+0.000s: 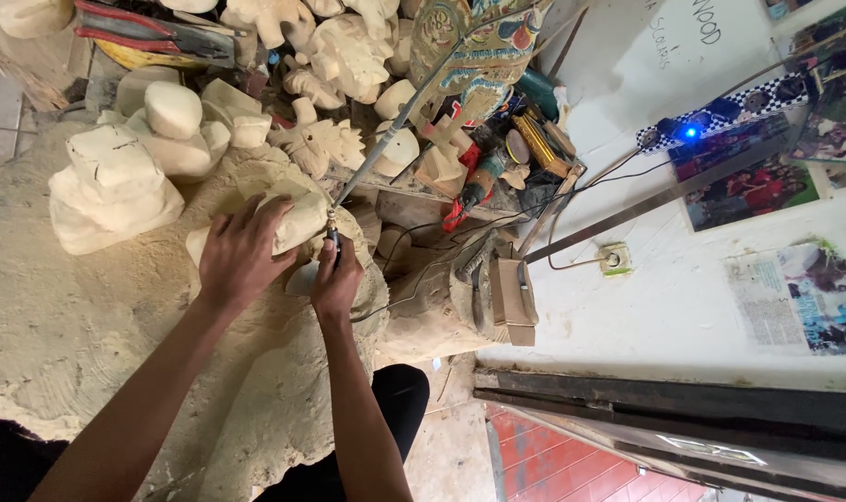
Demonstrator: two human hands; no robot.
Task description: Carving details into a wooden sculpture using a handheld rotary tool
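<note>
Your right hand point(335, 279) has its fingers closed round a thin rotary tool point(334, 238), tip against a pale wood carving point(297, 223). Your left hand point(240, 251) lies spread on that carving, fingers wrapped over its top, holding it down on the dust-covered bench point(60, 325). A flexible shaft point(395, 125) runs up and away from the tool. Just beyond the carving stand rough pale blocks point(116, 186), and behind them a heap of unfinished figures point(339, 51). A painted mask point(479, 46) hangs near the white wall point(665, 288).
</note>
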